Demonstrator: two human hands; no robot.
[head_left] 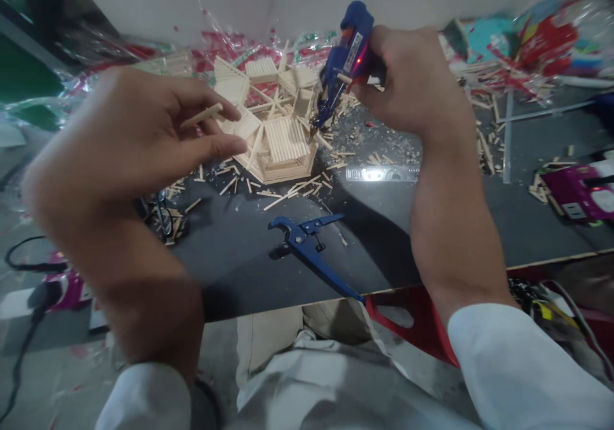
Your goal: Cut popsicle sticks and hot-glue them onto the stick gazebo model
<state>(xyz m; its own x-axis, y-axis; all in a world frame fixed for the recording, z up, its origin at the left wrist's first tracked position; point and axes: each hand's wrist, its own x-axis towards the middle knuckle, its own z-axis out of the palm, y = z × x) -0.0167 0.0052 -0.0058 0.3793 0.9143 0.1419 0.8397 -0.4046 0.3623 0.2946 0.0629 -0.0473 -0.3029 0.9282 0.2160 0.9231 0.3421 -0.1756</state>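
My left hand [144, 129] pinches a short wooden stick [201, 116] between thumb and fingers, held just left of a model built from wooden sticks [273, 129] on the dark board. My right hand [412, 84] grips a blue glue gun [348, 59] with a red light on its side. Its nozzle points down at the right edge of the model, touching or nearly touching it. Both forearms wear white sleeves.
Blue cutting pliers [307, 247] lie on the dark board [432, 225] near its front edge. Loose stick offcuts [288, 193] surround the model, with a metal ruler [381, 174] beside it. Coloured packaging [542, 39] piles at the back right; a purple box [580, 193] sits right.
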